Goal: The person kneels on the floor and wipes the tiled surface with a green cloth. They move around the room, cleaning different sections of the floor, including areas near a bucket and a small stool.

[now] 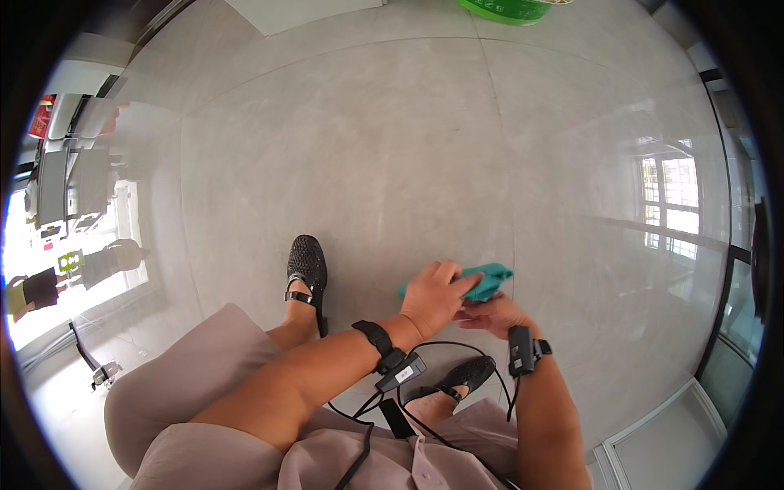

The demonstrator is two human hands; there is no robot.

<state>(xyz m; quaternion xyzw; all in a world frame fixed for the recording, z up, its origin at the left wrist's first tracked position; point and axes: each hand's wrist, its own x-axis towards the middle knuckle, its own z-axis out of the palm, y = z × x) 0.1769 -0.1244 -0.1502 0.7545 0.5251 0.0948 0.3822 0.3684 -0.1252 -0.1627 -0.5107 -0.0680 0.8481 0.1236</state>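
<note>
Teal cloth: A bunched teal cloth (493, 280) is sitting in the person's two hands, right of centre in the lower half of the view, above the floor; a small end of it is poking out on the far left side of the fingers.
Left hand: The left hand (433, 292) is reaching across from the lower left, with its fingers curling over the cloth and clamping on it from above.
Right hand: The right hand (495, 315) is lying just below the cloth, touching its near side, its fingers pointing left under the left hand; how tightly it is gripping is impossible to tell.
Wrists: A black strap (376, 341) is circling the left wrist, and a small dark box (520, 351) is resting on the right one; black cables (359, 457) are looping between the arms and over the lap.
Clothing: The person is wearing dusty-mauve clothes (196, 367) and black woven shoes (307, 261), one foot standing left of the hands, the other below them.
Floor: Glossy grey tiles (359, 163) are stretching ahead, reflecting a bright window at the right.
Far edge: A green round container (506, 11) is standing at the top, partly cut off.
</note>
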